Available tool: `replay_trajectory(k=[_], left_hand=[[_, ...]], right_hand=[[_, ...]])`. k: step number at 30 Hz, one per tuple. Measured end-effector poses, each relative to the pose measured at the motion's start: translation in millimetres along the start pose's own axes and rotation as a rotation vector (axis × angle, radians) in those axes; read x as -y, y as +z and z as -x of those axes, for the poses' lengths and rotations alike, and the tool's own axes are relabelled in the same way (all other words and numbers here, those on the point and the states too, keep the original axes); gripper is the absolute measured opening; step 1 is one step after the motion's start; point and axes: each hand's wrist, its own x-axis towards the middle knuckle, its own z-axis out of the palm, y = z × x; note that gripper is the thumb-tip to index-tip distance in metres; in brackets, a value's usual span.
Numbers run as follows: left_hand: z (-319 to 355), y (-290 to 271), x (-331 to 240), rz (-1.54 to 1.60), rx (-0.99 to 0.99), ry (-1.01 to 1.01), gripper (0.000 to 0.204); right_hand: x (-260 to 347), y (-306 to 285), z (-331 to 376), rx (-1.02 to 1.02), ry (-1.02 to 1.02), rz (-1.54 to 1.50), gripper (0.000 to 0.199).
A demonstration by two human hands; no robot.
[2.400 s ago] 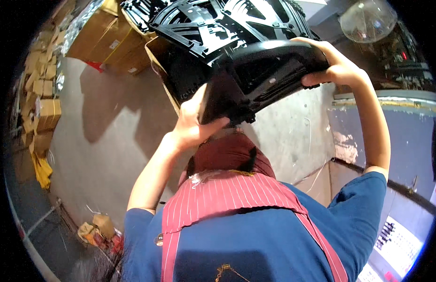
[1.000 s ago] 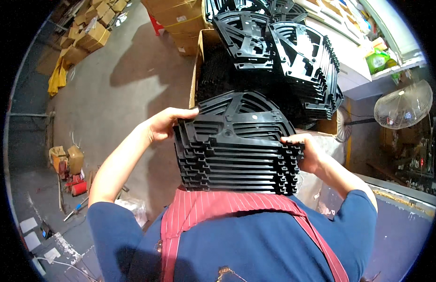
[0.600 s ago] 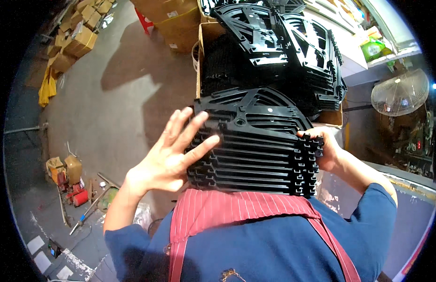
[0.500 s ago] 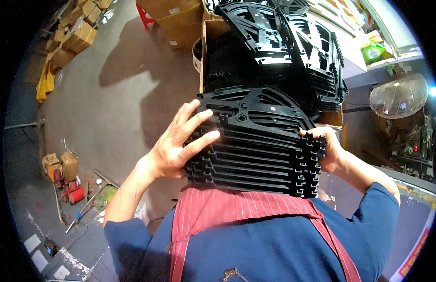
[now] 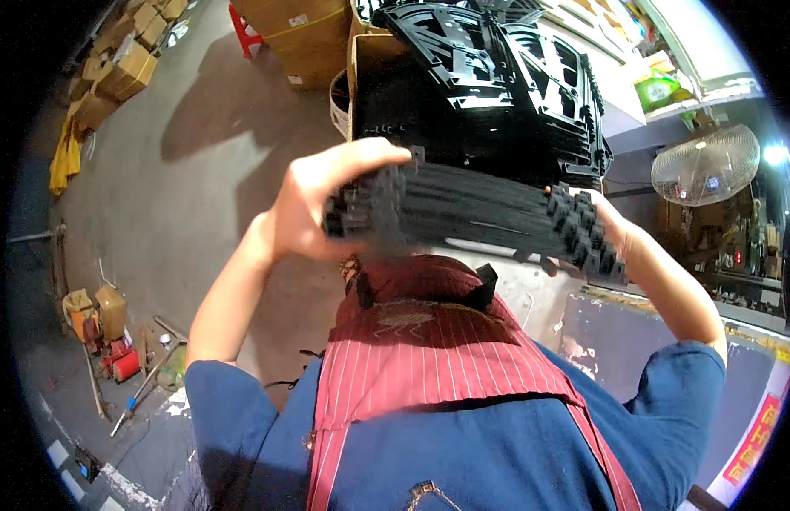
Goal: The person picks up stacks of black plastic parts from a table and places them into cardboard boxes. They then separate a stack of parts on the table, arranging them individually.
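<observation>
One stack of notched black plastic frames [image 5: 480,204], its pieces too blurred to count, is held up between two hands before one maroon pinstriped cloth apron [image 5: 446,366], the left hand [image 5: 314,200] wrapped wide around one end and the right hand [image 5: 612,223] gripping the other, its fingers mostly hidden. Beyond it, at least two piles of curved black plastic frames [image 5: 557,85] rise from one open brown cardboard box [image 5: 371,48]. One round wire-caged fan [image 5: 706,166] stands to the right.

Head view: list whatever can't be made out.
Stack of black ribbed plastic frames: exact count, lost to motion blur, head view.
Bare right hand: full grip, partly hidden by the stack, head view.
Boxy brown cardboard carton: top, cut off by the head view's upper edge.
</observation>
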Motion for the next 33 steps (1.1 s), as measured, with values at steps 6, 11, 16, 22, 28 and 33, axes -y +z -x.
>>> replay_trajectory(k=[6, 11, 16, 22, 28, 33], left_hand=[[7, 2, 30, 0.089, -0.161, -0.257, 0.067], [26, 11, 31, 0.208, -0.29, -0.355, 0.07], [15, 19, 18, 0.149, -0.267, -0.375, 0.069], [-22, 25, -15, 0.367, -0.248, -0.275, 0.068], [-8, 90, 57, 0.561, -0.334, -0.401, 0.068], [-4, 103, 69, 0.56, -0.348, -0.576, 0.065]], right_hand=[[52, -21, -10, -0.32, -0.317, 0.804, 0.064], [20, -20, -55, 0.256, -0.91, 0.588, 0.101], [-7, 10, -84, -0.376, -1.2, 0.614, 0.105], [-11, 36, 16, -0.572, -1.557, 0.797, 0.079], [45, 48, 25, -0.723, -1.426, 1.154, 0.065], [71, 32, -6, -0.7, -1.241, 1.219, 0.067]])
